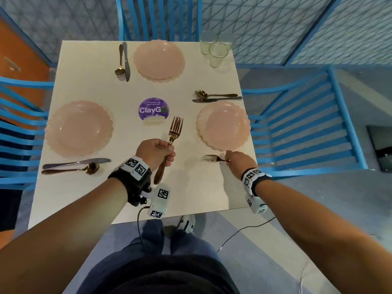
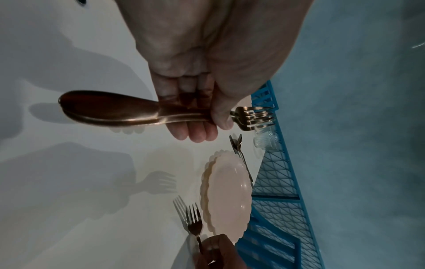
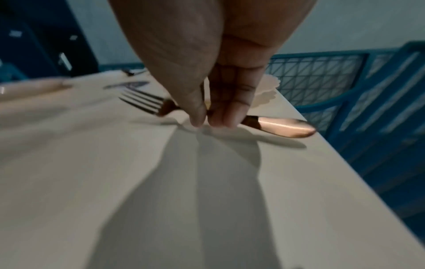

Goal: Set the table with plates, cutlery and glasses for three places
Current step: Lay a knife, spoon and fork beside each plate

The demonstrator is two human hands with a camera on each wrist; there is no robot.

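Three pink scalloped plates sit on the white table [image 1: 131, 90]: one at the left [image 1: 78, 128], one at the far side [image 1: 159, 60], one at the right [image 1: 223, 125]. A spoon and a knife lie beside each plate. My left hand [image 1: 158, 152] grips stacked copper forks [image 1: 175, 130] [image 2: 138, 112] above the table's middle, tines pointing away. My right hand [image 1: 236, 161] pinches a single fork [image 1: 211, 158] [image 3: 147, 103] by its neck, low over the table just in front of the right plate [image 2: 227, 196], its handle [image 3: 282, 126] toward the table's right edge. Three glasses [image 1: 215, 47] stand clustered at the far right corner.
A purple round ClayGo sticker [image 1: 154, 109] marks the table's centre. Blue slatted chairs stand at the left [image 1: 19, 132], far side [image 1: 159, 15] and right [image 1: 307, 128]. A black cable [image 1: 244, 230] trails over the floor by my legs.
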